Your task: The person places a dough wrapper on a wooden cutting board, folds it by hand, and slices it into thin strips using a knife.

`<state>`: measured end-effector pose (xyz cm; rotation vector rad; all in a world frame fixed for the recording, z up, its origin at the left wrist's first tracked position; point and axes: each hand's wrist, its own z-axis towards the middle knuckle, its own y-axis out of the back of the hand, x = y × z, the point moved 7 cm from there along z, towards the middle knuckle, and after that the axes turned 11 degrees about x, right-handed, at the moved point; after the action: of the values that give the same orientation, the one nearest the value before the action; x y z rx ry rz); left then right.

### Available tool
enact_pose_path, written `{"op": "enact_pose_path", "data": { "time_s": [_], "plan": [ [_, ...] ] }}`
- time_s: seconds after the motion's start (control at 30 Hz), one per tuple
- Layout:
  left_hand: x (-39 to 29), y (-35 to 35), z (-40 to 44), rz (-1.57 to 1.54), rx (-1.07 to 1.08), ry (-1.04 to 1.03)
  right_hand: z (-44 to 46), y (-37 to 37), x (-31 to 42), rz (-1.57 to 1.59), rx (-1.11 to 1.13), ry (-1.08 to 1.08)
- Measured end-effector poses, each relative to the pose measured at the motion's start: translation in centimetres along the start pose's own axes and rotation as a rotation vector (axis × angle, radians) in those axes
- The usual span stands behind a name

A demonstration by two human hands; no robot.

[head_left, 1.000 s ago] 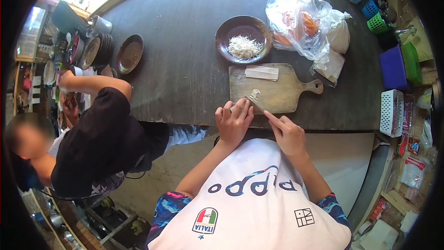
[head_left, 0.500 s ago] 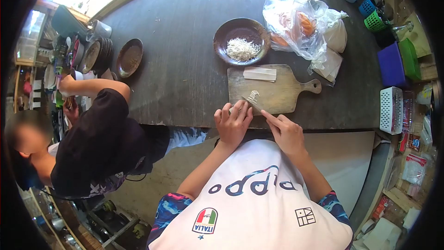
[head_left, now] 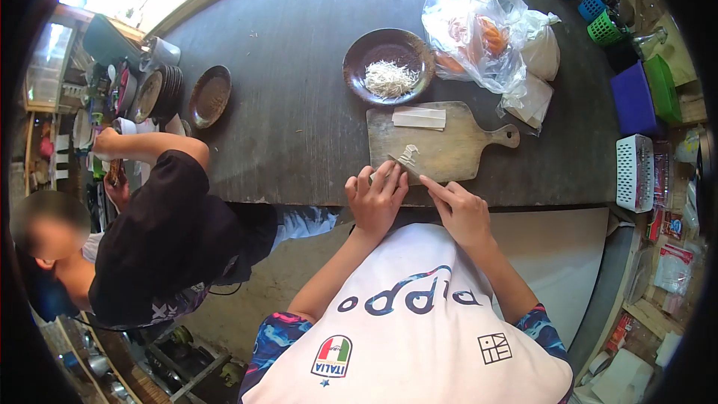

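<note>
A wooden cutting board (head_left: pixel 456 151) with a handle lies at the table's near edge. My right hand (head_left: pixel 461 211) is closed around a knife (head_left: pixel 411 167), its forefinger stretched along the blade, which rests low on the board. Beside the blade, the bent fingers of my left hand (head_left: pixel 375 198) press on a pale strip, mostly hidden under them. Thin pale shreds (head_left: pixel 408 153) lie just beyond the blade. Flat pale strips (head_left: pixel 419 118) sit at the board's far side. Behind it stands a dark round plate (head_left: pixel 357 56) with a heap of fine white shreds (head_left: pixel 390 79).
Right of the plate are a clear plastic bag (head_left: pixel 467 34) with orange items and a whitish bag (head_left: pixel 542 56). Baskets, including a white one (head_left: pixel 634 173), line the right side. At left, a co-worker in a black shirt (head_left: pixel 157 247) reaches near stacked plates (head_left: pixel 161 93).
My hands, the knife and the shreds look almost the same. The view has shifted slightly. The co-worker's head and body have moved a little to the right.
</note>
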<state>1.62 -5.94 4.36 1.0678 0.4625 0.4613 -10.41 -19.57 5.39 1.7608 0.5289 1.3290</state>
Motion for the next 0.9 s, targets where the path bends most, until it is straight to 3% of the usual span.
{"op": "enact_pose_path", "data": {
  "time_s": [0.17, 0.9],
  "plan": [
    [-0.1, 0.1, 0.0, 0.008, -0.017, 0.007, -2.8, 1.5, -1.3, 0.052, 0.028, -0.041],
    [0.8, 0.2, 1.0, -0.059, 0.093, -0.049, 0.1, 0.3, 0.0, 0.110, 0.012, 0.000]
  ]
}}
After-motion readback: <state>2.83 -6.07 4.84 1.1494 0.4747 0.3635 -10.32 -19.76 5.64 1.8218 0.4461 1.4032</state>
